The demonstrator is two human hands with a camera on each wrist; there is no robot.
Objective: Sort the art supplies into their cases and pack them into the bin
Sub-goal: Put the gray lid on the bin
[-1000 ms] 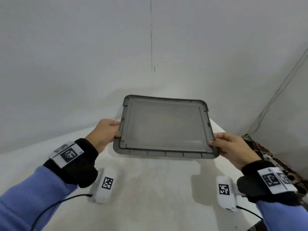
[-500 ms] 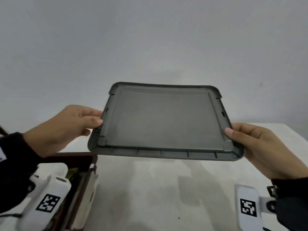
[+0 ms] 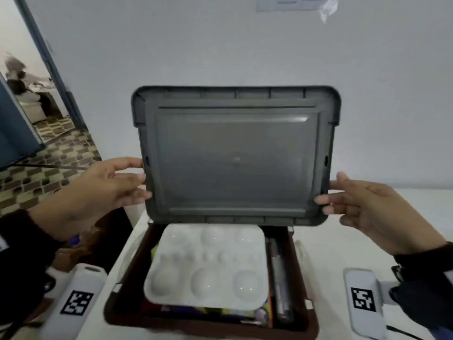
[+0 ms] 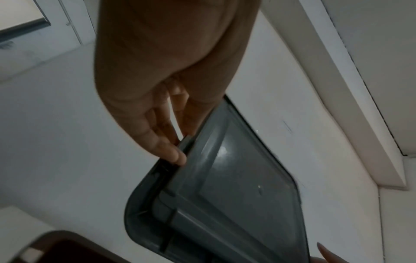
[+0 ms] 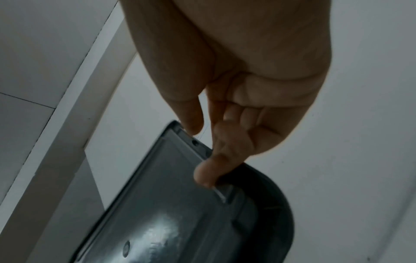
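Observation:
I hold a grey plastic lid (image 3: pixel 235 155) nearly upright above the far end of a brown bin (image 3: pixel 122 303). My left hand (image 3: pixel 137 182) pinches the lid's left edge between thumb and fingers, and my right hand (image 3: pixel 328 192) pinches its right edge. A white paint palette (image 3: pixel 208 263) lies on top of coloured packs inside the bin, with pens (image 3: pixel 279 273) along its right side. The left wrist view shows the left hand (image 4: pixel 180 147) gripping the lid (image 4: pixel 236 186) rim and a bin corner (image 4: pixel 56 249). In the right wrist view the right hand (image 5: pixel 202 151) clamps the lid (image 5: pixel 180 204).
The bin stands on a white table (image 3: pixel 343 241) against a pale wall. An open doorway (image 3: pixel 36 94) with patterned floor tiles lies to the left. A paper sheet (image 3: pixel 294 2) hangs high on the wall.
The lid has been tipped from almost flat to nearly upright and carried over the bin. My view has swung round, so the bin and its contents now show.

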